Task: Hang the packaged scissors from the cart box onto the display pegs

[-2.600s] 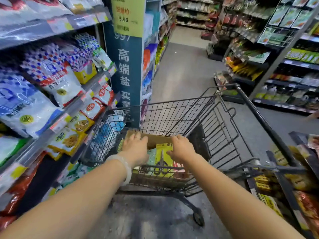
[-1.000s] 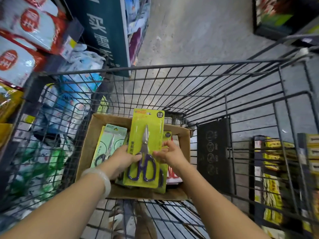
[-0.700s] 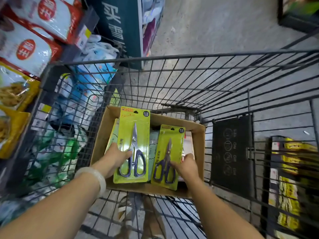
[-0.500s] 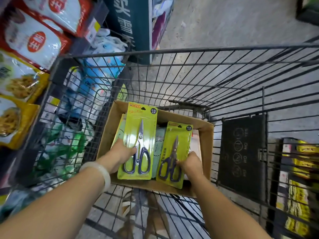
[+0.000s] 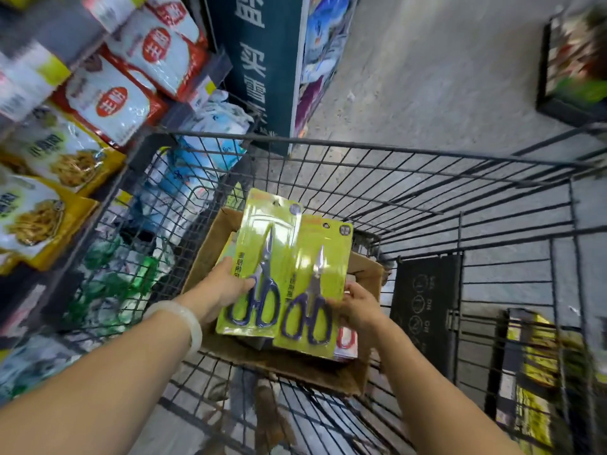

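Observation:
A brown cardboard box (image 5: 292, 366) sits in the wire shopping cart (image 5: 427, 178). My left hand (image 5: 223, 287) grips a yellow-green scissors pack (image 5: 259, 238) by its left edge, with blue-handled scissors on the card. My right hand (image 5: 358, 307) grips a second, slightly smaller scissors pack (image 5: 315, 264) by its right edge. Both packs are held upright side by side above the box. More packs lie in the box beneath them, mostly hidden. No display pegs are in view.
Shelves of bagged goods (image 5: 108, 93) stand at the left, close against the cart. A dark blue sign panel (image 5: 259, 60) stands ahead. Grey aisle floor (image 5: 427, 77) stretches beyond the cart. A low rack with yellow packs (image 5: 538, 372) is at the right.
Both hands went from inside the box to holding one scissors pack each, and have raised the packs higher above the box. The view has tilted down and shifted.

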`<act>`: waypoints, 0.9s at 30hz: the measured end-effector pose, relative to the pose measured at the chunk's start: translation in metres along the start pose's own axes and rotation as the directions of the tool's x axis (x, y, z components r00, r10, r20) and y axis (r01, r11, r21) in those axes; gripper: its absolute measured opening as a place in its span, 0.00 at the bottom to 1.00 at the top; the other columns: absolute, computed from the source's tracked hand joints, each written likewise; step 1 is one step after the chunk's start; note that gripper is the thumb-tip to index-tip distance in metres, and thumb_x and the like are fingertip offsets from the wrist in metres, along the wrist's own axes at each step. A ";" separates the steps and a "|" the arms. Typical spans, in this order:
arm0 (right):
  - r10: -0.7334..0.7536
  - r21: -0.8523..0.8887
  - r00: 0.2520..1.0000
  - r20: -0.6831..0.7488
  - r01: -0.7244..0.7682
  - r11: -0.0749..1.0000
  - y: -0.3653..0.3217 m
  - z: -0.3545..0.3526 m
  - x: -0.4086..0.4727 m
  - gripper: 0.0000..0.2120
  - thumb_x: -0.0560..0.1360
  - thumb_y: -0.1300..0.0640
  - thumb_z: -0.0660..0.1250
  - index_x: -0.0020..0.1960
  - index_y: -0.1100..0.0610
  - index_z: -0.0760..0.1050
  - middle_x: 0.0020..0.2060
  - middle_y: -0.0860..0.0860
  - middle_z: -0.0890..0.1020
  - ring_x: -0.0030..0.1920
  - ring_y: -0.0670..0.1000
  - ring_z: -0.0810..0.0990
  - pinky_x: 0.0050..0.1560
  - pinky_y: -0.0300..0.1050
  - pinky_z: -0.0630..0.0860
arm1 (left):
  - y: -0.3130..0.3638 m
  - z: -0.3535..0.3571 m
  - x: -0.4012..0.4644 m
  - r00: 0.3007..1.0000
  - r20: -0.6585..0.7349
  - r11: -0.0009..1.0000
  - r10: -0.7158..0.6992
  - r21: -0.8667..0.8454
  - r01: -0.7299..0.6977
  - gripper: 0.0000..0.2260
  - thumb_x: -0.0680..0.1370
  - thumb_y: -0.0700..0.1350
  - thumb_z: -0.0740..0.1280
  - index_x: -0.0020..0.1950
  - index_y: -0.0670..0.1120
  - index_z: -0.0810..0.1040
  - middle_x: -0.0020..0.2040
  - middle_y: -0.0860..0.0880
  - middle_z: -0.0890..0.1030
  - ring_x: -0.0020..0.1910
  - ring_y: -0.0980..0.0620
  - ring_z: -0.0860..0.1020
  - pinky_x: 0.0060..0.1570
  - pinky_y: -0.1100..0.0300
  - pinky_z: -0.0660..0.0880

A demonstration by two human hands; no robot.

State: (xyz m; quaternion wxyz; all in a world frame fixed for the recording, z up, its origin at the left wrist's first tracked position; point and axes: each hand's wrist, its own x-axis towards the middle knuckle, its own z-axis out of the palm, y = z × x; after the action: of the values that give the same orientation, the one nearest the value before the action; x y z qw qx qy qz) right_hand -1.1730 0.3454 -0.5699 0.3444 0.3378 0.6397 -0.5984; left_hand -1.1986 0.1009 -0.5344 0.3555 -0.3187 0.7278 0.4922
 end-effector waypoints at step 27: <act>-0.378 -0.142 0.522 0.765 0.709 0.691 0.002 0.294 -0.287 0.08 0.75 0.67 0.65 0.52 0.59 0.72 0.39 0.53 0.82 0.35 0.49 0.81 0.40 0.46 0.78 | -0.280 -0.173 -0.367 0.711 -0.701 0.581 0.055 -0.557 -0.593 0.06 0.77 0.34 0.65 0.49 0.44 0.76 0.44 0.47 0.81 0.40 0.53 0.79 0.36 0.62 0.75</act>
State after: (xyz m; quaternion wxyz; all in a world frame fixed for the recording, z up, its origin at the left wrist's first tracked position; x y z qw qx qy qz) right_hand -1.0072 0.0468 -0.3422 0.4084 -0.2190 0.6561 -0.5957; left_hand -0.8059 -0.1077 -0.3216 -0.1710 -0.4286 0.5768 0.6741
